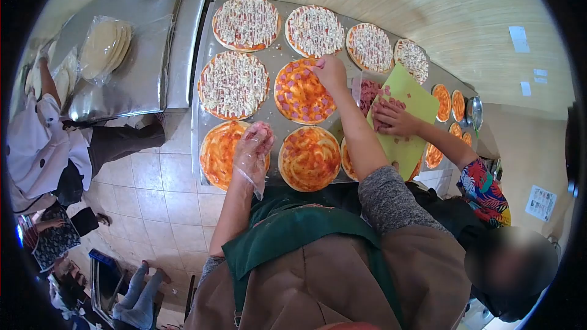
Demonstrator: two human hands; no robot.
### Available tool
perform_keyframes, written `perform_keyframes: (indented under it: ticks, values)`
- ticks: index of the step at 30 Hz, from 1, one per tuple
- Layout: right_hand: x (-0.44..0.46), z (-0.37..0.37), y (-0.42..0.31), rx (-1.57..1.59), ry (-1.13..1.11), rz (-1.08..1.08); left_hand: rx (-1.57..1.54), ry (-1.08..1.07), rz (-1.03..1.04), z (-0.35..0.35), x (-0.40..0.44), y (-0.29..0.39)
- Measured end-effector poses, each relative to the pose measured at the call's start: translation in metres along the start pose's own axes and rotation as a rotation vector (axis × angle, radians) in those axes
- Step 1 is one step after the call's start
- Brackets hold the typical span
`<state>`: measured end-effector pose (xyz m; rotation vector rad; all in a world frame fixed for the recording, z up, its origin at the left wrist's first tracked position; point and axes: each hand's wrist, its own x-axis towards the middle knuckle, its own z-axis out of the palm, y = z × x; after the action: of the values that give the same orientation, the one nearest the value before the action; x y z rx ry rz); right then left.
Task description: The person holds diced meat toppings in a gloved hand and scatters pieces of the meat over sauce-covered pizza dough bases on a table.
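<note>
My left hand (255, 146), in a clear plastic glove, is closed around pink diced ham above the sauced pizza base (218, 154) at the lower left. My right hand (329, 73) has its fingers pinched at the upper right edge of a sauced pizza (304, 93) dotted with ham cubes; what the fingertips hold is too small to make out. A sauced base (309, 157) lies between my arms. Beside my right forearm is a clear container of diced ham (369, 93). A co-worker's hand (394, 117) rests on ham pieces on a yellow-green board (411, 101).
Pizzas with white topping (247, 22) line the metal table's far side. Smaller sauced bases (441, 102) and a metal bowl (475, 112) stand at the right. On the left, another metal table (143, 24) bears bagged bases (105, 49), with a person (52, 140) beside it.
</note>
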<state>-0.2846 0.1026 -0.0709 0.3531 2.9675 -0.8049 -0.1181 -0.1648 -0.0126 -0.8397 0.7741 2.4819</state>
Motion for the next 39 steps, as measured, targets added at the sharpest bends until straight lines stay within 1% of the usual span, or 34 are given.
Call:
perform_keyframes:
  ticks: [3,6,9,12,15,18,21,24,27,30,33,36,39]
  values:
    - [-0.002,0.007,-0.008,-0.089,0.035,-0.09,-0.002,-0.006,-0.01,0.0,0.001,-0.003]
    - [-0.002,0.0,-0.008,-0.012,0.032,-0.034,-0.005,-0.016,-0.014,-0.004,0.003,-0.005]
    - [-0.012,-0.003,0.009,0.259,0.016,-0.103,-0.022,-0.021,-0.008,-0.005,0.0,-0.006]
    - [-0.034,0.002,0.016,0.757,-0.293,0.146,-0.014,-0.027,-0.008,-0.005,0.0,-0.005]
    - [-0.054,0.007,0.015,0.787,-0.4,0.049,-0.006,-0.04,-0.007,-0.008,0.003,-0.007]
    - [-0.065,0.01,0.007,0.769,-0.403,0.197,-0.007,-0.051,-0.009,-0.006,0.001,-0.008]
    - [-0.071,-0.002,-0.014,0.377,-0.324,0.054,0.009,-0.031,-0.023,-0.001,-0.001,-0.007]
    - [-0.069,0.009,-0.009,0.162,-0.198,-0.078,0.023,-0.028,-0.019,0.002,-0.003,-0.007]
    - [-0.063,0.016,-0.009,0.06,-0.279,-0.024,0.03,-0.036,-0.002,-0.001,0.001,-0.01]
    - [-0.066,0.013,-0.02,-0.104,-0.215,-0.003,0.044,-0.03,0.012,-0.002,0.004,-0.012]
    - [-0.075,0.006,-0.033,-0.086,-0.103,-0.092,0.083,-0.011,0.02,-0.002,0.008,-0.013]
    - [-0.104,-0.013,-0.067,0.504,-0.352,-0.116,0.131,0.012,0.026,0.002,0.008,-0.012]
    - [-0.132,-0.025,-0.093,0.625,-0.595,-0.172,0.145,0.041,0.032,0.006,0.009,-0.009]
